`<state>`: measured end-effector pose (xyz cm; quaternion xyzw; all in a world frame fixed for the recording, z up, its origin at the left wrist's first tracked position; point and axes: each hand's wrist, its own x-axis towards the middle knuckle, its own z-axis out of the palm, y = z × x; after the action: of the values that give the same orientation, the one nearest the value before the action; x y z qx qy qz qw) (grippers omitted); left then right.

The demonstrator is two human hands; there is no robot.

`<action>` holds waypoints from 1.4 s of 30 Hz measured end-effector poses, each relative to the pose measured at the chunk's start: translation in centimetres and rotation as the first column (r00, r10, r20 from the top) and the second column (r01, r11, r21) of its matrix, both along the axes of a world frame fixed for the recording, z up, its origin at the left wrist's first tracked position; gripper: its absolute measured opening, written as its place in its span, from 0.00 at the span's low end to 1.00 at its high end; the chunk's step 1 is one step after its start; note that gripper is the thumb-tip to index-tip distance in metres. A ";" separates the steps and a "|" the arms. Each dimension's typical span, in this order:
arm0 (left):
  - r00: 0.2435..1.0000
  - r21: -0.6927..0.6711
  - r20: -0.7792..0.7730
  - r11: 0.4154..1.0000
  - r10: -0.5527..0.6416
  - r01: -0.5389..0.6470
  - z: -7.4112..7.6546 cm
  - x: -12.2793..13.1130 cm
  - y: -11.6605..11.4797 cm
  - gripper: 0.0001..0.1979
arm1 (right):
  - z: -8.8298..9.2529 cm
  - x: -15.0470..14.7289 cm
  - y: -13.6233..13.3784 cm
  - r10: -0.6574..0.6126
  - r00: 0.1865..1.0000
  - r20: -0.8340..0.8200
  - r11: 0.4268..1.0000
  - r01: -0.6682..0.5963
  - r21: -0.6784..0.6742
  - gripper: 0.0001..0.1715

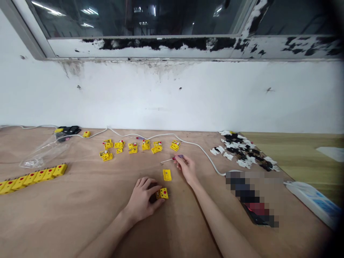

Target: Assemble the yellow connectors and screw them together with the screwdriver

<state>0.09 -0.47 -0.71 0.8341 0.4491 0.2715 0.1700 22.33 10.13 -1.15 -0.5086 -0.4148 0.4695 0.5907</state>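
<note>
On the plywood table [53, 222], our left hand [142, 199] closes firmly around a yellow connector [163, 194], keeping it steady. Our right hand [186, 168] pinches a thin screwdriver [169, 159] just beyond the fingers, and a loose yellow cover [167, 175] lies between both hands.

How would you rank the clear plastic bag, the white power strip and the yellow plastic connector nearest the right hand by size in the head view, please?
1. Clear plastic bag and white power strip: they look about alike, and the strip's nearness makes ranking them unsure.
2. Yellow plastic connector: clearly smallest.
</note>
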 end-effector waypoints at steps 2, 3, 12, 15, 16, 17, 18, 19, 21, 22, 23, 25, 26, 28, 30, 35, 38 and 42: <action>0.999 0.006 -0.006 0.999 0.039 -0.039 -0.1 0.0 0.1 0.17 | 0.0 0.2 -0.1 -0.005 1.000 -0.027 1.000 0.005 0.002 0.29; 0.998 0.007 -0.007 0.998 0.056 -0.056 -0.2 0.0 0.1 0.18 | 0.1 0.2 -0.2 -0.007 0.999 -0.045 1.000 0.008 0.005 0.27; 0.978 0.003 0.104 0.983 0.181 -0.183 -0.4 -0.2 0.4 0.21 | 1.4 -0.3 -4.6 0.091 0.982 -0.165 0.996 -0.091 0.010 0.19; 0.973 0.002 0.151 0.984 0.173 -0.175 -0.4 -0.4 0.5 0.19 | 1.5 -0.4 -6.4 0.129 0.975 -0.179 0.991 -0.130 0.003 0.17; 0.973 0.005 0.164 0.986 0.162 -0.165 -0.4 -0.4 0.6 0.17 | 1.5 -0.4 -6.8 0.140 0.973 -0.182 0.990 -0.142 0.005 0.17; 0.973 0.009 0.176 0.989 0.146 -0.150 -0.3 -0.4 0.6 0.15 | 1.4 -0.4 -7.1 0.151 0.972 -0.182 0.988 -0.152 0.008 0.17; 0.974 0.016 0.187 0.991 0.127 -0.133 -0.3 -0.4 0.6 0.12 | 1.3 -0.3 -7.4 0.159 0.971 -0.179 0.987 -0.160 0.011 0.16; 0.974 0.025 0.197 0.993 0.108 -0.115 -0.3 -0.4 0.6 0.09 | 1.2 -0.3 -7.5 0.168 0.971 -0.171 0.986 -0.168 0.013 0.16; 0.973 0.042 0.215 0.995 0.080 -0.091 -0.3 -0.4 0.6 0.07 | 1.1 -0.3 -7.7 0.179 0.972 -0.150 0.984 -0.179 0.014 0.17; 0.972 0.047 0.221 0.995 0.075 -0.087 -0.3 -0.3 0.6 0.07 | 1.1 -0.3 -7.8 0.182 0.973 -0.141 0.983 -0.182 0.014 0.17; 0.971 0.051 0.225 0.995 0.075 -0.089 -0.2 -0.3 0.5 0.07 | 1.2 -0.3 -7.8 0.185 0.973 -0.136 0.983 -0.185 0.013 0.17; 0.971 0.049 0.225 0.994 0.083 -0.096 -0.2 -0.3 0.5 0.07 | 1.4 -0.4 -7.8 0.188 0.973 -0.132 0.982 -0.189 0.012 0.17; 0.971 0.044 0.221 0.994 0.088 -0.100 -0.2 -0.2 0.5 0.06 | 1.5 -0.4 -7.8 0.187 0.974 -0.132 0.982 -0.187 0.012 0.17; 0.973 0.032 0.206 0.993 0.101 -0.110 -0.2 -0.2 0.5 0.06 | 1.6 -0.4 -7.9 0.188 0.974 -0.131 0.982 -0.188 0.006 0.17; 0.972 0.023 0.196 0.991 0.127 -0.134 -0.2 -0.2 0.5 0.05 | 1.8 -0.4 -8.0 0.189 0.973 -0.131 0.982 -0.191 0.001 0.17; 0.969 0.029 0.206 0.989 0.138 -0.147 -0.4 -0.3 0.5 0.09 | 1.9 -0.5 -8.2 0.199 0.970 -0.137 0.980 -0.200 0.001 0.17; 0.971 0.042 0.220 0.994 0.091 -0.103 -0.4 -0.3 0.6 0.08 | 1.9 -0.6 -8.3 0.203 0.969 -0.139 0.979 -0.205 0.001 0.16; 0.967 0.051 0.246 0.995 0.067 -0.082 -0.4 -0.4 0.6 0.06 | 1.8 -0.5 -8.2 0.206 0.968 -0.142 0.978 -0.209 -0.005 0.16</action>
<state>-0.26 0.13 -1.07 0.7819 0.4472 0.3915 0.1881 21.84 1.89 0.62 -0.4337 -0.4182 0.5678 0.5609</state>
